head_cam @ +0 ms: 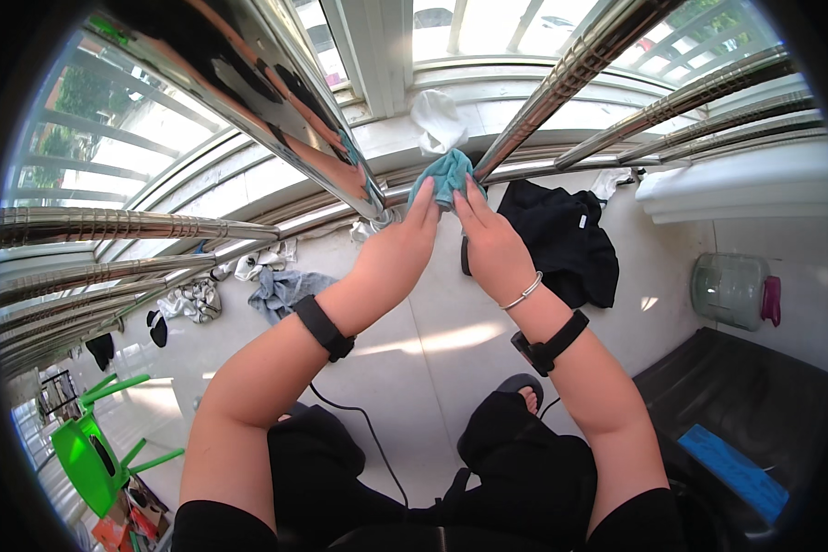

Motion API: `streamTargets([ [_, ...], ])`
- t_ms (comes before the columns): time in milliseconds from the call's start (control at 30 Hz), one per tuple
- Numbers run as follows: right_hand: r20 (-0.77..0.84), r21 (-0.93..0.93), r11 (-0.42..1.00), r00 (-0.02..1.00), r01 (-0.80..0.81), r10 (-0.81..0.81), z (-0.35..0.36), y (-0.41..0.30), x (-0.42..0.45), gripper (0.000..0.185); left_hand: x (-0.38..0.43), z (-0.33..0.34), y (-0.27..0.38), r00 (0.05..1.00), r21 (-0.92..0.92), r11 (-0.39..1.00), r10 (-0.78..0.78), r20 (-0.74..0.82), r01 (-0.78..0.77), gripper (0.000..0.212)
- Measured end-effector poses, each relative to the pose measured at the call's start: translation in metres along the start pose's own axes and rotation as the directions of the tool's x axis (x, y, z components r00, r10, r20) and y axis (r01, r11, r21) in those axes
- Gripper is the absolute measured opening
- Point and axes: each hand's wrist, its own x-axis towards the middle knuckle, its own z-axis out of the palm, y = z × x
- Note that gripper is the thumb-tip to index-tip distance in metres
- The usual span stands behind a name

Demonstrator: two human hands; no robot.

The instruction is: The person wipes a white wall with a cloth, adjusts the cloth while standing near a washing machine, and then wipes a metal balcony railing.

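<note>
Both hands are at a teal cloth (448, 176) on a horizontal metal rail of the window railing (328, 219). My left hand (401, 245) presses or pinches the cloth's left side with its fingertips. On the cloth's right side lie the extended fingers of my right hand (486, 234). The cloth hides part of the rail, and whether the fingers close around it cannot be told. A white cloth (439, 123) is just beyond, at the window sill. Black clothing (559, 234) lies to the right of my right hand. Left of my left hand is a grey-blue cloth (286, 290).
Thick metal posts (303, 117) rise close before me. A green plastic stool (86, 462) lies on its side at left. At right are a clear container with a pink lid (728, 290) and a blue item (735, 472) on a dark surface. A black cable (369, 421) crosses the floor.
</note>
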Motion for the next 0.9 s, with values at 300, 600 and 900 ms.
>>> streamTargets([
  [300,-0.027,0.196,0.974,0.993,0.117,-0.114,0.020,-0.011,0.008,0.052,-0.017,0.005,-0.002,0.993,0.135,0.985,-0.111,0.030,0.106,0.056],
  [600,0.053,0.061,0.995,0.995,0.077,-0.081,0.022,-0.008,-0.003,0.051,-0.020,0.007,0.000,0.995,0.130,0.987,-0.096,0.008,0.094,0.047],
  [900,-0.140,0.028,0.997,0.988,0.068,-0.063,0.021,-0.004,-0.002,0.051,-0.008,0.002,-0.014,1.000,-0.186,0.982,-0.014,0.018,0.017,0.047],
])
